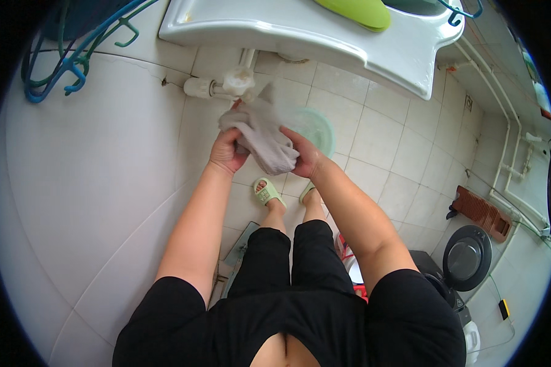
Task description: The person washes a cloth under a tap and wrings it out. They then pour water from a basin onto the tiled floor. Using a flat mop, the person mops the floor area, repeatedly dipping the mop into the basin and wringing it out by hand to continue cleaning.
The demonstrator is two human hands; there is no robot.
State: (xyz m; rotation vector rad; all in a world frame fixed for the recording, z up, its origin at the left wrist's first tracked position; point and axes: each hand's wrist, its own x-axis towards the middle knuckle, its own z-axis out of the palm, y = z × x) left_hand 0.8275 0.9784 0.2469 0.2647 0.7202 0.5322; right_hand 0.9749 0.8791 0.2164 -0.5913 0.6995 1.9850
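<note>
A bunched grey cloth (264, 139), which looks like a small towel, is stretched between my two hands in front of me. My left hand (226, 151) grips its left side, fingers curled into the folds. On the other side my right hand (305, 156) holds the cloth's right edge, thumb on top. The upper end of the cloth is smeared by motion. Below and behind the cloth stands a pale green basin (323, 131) on the floor, partly hidden by the cloth and my right hand.
A white sink (275, 33) with a green object (356, 12) on it juts out ahead. White pipe fittings (232, 82) sit under it. Blue and green hangers (73, 67) hang at left. On the right are a brown washboard (480, 213) and a black lidded appliance (467, 257).
</note>
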